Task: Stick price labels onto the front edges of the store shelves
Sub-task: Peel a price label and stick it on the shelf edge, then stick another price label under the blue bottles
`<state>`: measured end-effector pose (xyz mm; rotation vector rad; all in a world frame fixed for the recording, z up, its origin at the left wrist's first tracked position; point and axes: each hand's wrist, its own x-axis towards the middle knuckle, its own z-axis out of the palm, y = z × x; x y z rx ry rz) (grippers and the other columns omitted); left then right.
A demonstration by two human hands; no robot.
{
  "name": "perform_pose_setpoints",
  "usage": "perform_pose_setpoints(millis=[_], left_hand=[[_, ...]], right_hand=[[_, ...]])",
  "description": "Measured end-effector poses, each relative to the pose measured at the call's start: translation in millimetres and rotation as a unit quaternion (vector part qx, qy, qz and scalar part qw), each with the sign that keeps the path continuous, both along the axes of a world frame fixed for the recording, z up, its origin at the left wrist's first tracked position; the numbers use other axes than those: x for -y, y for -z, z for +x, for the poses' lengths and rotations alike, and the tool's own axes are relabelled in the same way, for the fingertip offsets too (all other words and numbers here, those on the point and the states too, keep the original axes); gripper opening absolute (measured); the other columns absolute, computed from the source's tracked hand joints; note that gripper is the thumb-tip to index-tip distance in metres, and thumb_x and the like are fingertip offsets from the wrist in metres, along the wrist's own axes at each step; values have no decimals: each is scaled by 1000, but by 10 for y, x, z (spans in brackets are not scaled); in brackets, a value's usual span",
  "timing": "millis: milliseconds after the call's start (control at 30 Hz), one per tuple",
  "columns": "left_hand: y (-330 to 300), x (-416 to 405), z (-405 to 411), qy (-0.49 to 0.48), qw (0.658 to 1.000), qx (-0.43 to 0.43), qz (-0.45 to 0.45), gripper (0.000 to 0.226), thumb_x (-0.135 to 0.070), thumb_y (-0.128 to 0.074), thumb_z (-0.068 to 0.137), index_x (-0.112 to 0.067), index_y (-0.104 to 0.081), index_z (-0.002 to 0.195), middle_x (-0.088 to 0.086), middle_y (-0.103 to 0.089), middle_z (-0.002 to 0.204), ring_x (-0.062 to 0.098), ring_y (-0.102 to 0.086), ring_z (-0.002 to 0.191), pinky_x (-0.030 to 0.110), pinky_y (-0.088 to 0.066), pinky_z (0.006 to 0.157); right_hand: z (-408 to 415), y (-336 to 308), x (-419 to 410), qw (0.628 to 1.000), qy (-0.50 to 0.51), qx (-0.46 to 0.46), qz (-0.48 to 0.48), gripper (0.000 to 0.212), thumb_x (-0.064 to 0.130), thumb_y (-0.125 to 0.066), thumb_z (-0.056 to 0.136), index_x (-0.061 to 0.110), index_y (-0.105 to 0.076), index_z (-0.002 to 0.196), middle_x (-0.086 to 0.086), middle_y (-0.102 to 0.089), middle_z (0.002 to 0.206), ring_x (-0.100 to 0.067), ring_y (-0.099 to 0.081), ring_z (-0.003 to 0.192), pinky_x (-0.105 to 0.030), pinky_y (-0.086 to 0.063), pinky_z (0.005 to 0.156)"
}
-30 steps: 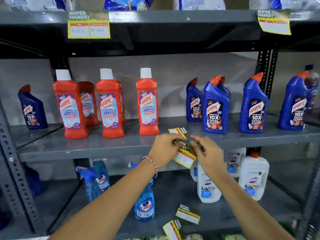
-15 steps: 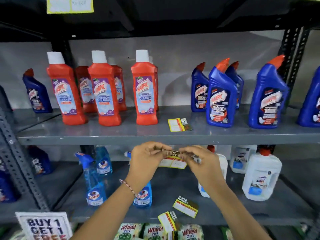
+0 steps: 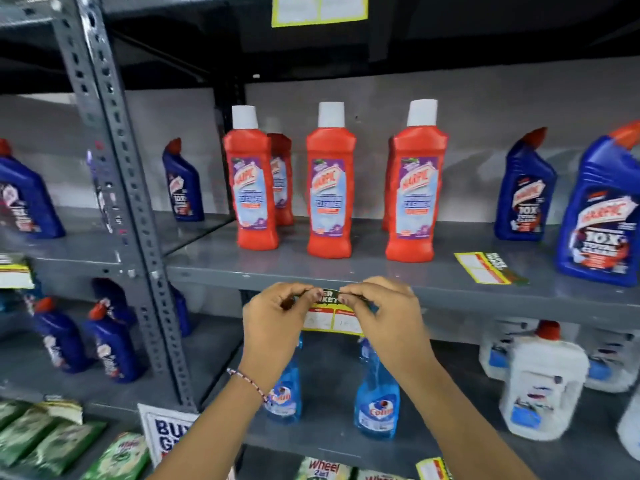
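Grey steel store shelving, slotted upright (image 3: 114, 188) at left, stocked with cleaning products; entries run left to right

- Blue angled-neck bottles (image 3: 181, 181): far left of the middle shelf, behind the upright; not involved
- Red white-capped bottles (image 3: 254, 188): three in front, one partly hidden behind; they stand back from the lip, directly above the work
- Middle shelf front edge (image 3: 502, 297): bare grey lip, the target surface
- Left hand (image 3: 273, 327): fingers curled closed, thumb and fingertip pinching the label's upper left corner against the lip; beaded band at the wrist
- Price label (image 3: 330, 318): dark header strip on the lip, yellow-and-white price panel hanging below it, held between both hands, under the gap between the first and second red bottles
- Right hand (image 3: 384, 320): fingers closed likewise, pinching the upper right corner
- Spare label (image 3: 486, 268): lying flat on the shelf top at right, beside a blue bottle
- Blue spray bottles (image 3: 375, 403) and white jugs (image 3: 543, 386): lower shelf, behind the hands

Handling note (judgement): level the header along the lip before pressing; smooth outward from the centre with both thumbs so no crease or bubble sets; keep the price panel hanging square and readable; whether the adhesive has already taken cannot be told
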<state>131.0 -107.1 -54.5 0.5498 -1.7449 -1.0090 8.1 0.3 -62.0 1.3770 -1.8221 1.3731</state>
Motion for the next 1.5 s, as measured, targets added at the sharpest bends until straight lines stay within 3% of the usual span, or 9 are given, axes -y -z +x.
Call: perform_pose_setpoints(millis=[300,567,700,867,967,1100,1233,1400,1500], left_hand=[[-76,547,122,24,999,42,8,7,-14,-78,79,-10,-77,73,-4,-68,54,-1,-57,39,5,-43,42],[-21,802,52,-47,995,48,-74,32,-30,-87,65,-14,-59,61,-2,-63,61,14,-58,56,24,-48,54],[-109,839,80,-48,983,54,-169,32,-16,-86,66,-17,-53,64,-4,-57,70,17,-55,67,29,-49,60],[-352,807,57,43,972,181,-146,28,-1,-76,73,-22,-62,61,-12,-64,66,2,-58,60,16,-47,54],[-542,678,-43,87,972,177,-128,29,9,-63,77,-18,-70,68,-14,-62,61,-7,-56,52,5,-41,48],[-730,209,-474,213,957,141,-139,31,8,-59,79,-19,-72,77,-10,-70,78,-5,-58,62,7,-45,63],[-833,-363,-1242,313,926,168,-126,25,4,-59,85,-8,-72,102,4,-71,97,7,-61,83,4,-46,72],[-892,-868,-2202,292,902,286,-136,38,-2,-53,86,-4,-62,123,15,-62,131,27,-59,119,29,-47,99],[-888,-961,-2511,228,865,388,-223,37,-16,-58,90,8,-60,118,24,-63,126,35,-60,115,36,-49,93]], right_hand=[[177,16,530,991,123,-47,16,6,22,-73,78,26,-76,82,6,-72,80,-20,-65,78,-40,-43,74],[205,-74,565,991,133,10,2,12,14,-84,70,19,-74,74,4,-62,79,-18,-57,81,-45,-49,73],[165,-158,491,989,142,27,29,17,19,-86,67,20,-72,78,11,-56,85,-9,-50,87,-39,-47,78],[187,-179,323,979,191,-1,68,24,28,-81,73,32,-66,91,15,-63,97,-11,-52,97,-37,-36,82],[130,-201,93,987,159,28,20,21,20,-75,80,33,-64,93,18,-66,92,-11,-60,92,-45,-47,84],[-254,-346,-479,973,217,72,-40,10,23,-71,83,30,-67,90,13,-70,88,-14,-66,86,-46,-54,80],[-746,-461,-999,898,405,142,96,24,39,-66,84,25,-65,103,-7,-68,107,-34,-60,103,-46,-45,88],[-1059,-512,-1238,875,400,197,187,40,53,-69,73,16,-63,89,-13,-69,94,-38,-61,95,-42,-50,80],[-1134,-542,-1282,885,362,220,193,38,51,-73,72,20,-63,93,-7,-69,97,-35,-61,100,-40,-49,82]])
